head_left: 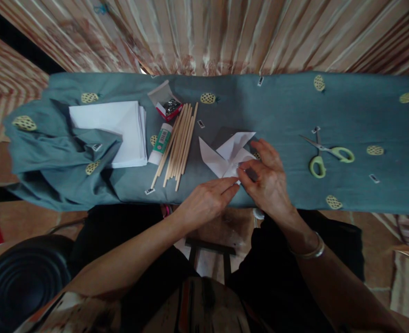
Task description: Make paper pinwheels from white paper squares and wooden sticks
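Observation:
A white paper pinwheel (pixel 214 158) lies near the front edge of the cloth-covered table, its pointed blades folded up. From the left, my left hand (pixel 207 200) reaches its near side, with fingers together and closed on the paper's near edge. My right hand (pixel 269 178) bends over the right side, thumb and forefinger pinched on the paper near the middle, other fingers raised. My fingers hide part of the near and right blades. Just left of the pinwheel lies a loose bundle of thin wooden sticks (pixel 181 147).
Green-handled scissors (pixel 317 166) lie spread apart on the right. On the left are a glue stick (pixel 162 142), an opened small box (pixel 170 105) of metal pins or clips, and a stack of white paper (pixel 124 132) partly under the bunched tablecloth (pixel 72 164). A curtain (pixel 218 37) hangs behind.

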Demonstrator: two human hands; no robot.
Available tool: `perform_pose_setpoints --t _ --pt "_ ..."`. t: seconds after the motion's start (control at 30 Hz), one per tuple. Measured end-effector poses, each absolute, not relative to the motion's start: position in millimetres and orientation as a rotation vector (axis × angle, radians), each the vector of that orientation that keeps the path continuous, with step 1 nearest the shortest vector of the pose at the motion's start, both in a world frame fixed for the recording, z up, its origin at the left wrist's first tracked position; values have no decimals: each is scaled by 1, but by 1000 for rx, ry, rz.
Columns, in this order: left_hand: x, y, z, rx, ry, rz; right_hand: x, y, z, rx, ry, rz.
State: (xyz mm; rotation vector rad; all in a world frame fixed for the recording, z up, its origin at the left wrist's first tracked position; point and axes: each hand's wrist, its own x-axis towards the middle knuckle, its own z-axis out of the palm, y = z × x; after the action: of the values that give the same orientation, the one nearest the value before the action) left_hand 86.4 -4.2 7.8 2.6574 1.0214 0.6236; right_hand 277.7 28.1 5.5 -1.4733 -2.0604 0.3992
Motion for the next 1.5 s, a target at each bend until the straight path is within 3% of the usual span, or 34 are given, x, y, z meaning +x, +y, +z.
perform_pose_setpoints --t 0.3,1.03,1.5 --pt "87 -4 7 2668 1026 619 273 26 10 -1493 -2022 421" --pt "89 -5 8 2692 1061 612 275 24 11 -1281 -2138 121" --pt "90 -5 12 2673 1065 551 275 22 6 -1312 -2305 202"
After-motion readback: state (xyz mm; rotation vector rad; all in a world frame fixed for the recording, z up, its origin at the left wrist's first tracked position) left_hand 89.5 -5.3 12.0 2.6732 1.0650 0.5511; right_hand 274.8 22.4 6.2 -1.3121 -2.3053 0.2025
